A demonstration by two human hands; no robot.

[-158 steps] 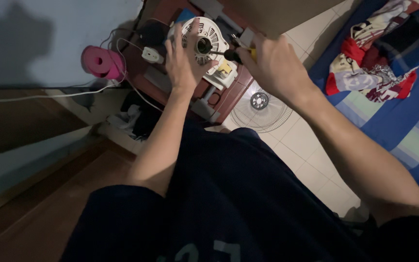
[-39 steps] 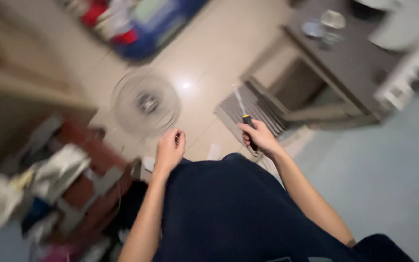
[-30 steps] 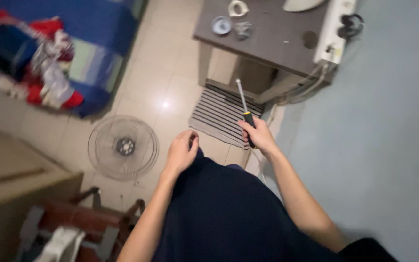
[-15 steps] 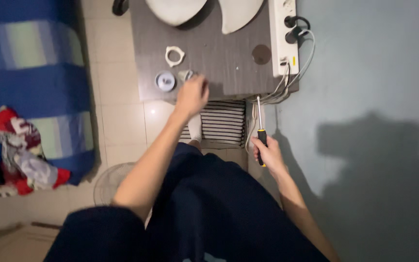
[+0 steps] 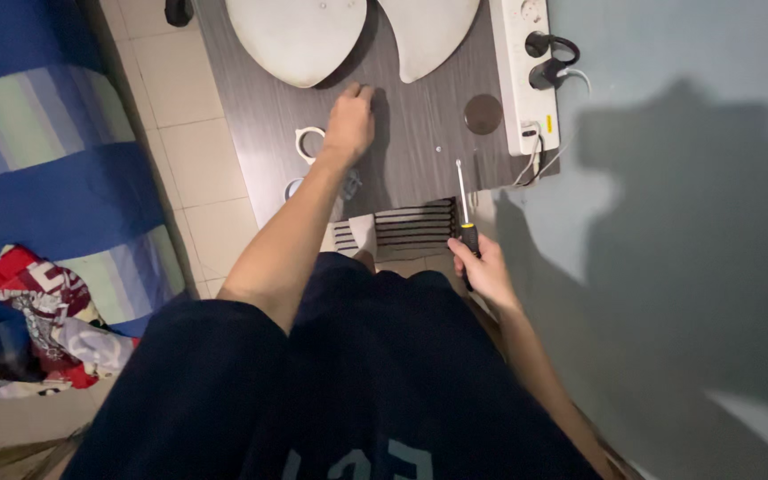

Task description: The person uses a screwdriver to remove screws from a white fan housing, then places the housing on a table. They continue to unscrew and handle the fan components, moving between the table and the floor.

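**Q:** What does the room look like from above?

**A:** Pale floor tiles (image 5: 180, 116) run beside a dark grey wood-grain table (image 5: 420, 151) that stands against a blue-grey wall (image 5: 686, 160). At the far end of the table lie two white curved plastic blades (image 5: 300, 36). A white power strip (image 5: 526, 76) lies along the table's right edge. At the left is a blue striped bed (image 5: 46, 169).

**Q:** Where are the hands?

**A:** The left hand (image 5: 350, 120) reaches far over the table, fingers curled down onto its surface just near the left blade; I cannot tell if it grips anything. A small white ring (image 5: 308, 142) lies just left of its wrist. The right hand (image 5: 484, 271), near the body, is closed around the black-and-yellow handle of a screwdriver (image 5: 464, 209), whose metal shaft points away over the table's near edge.
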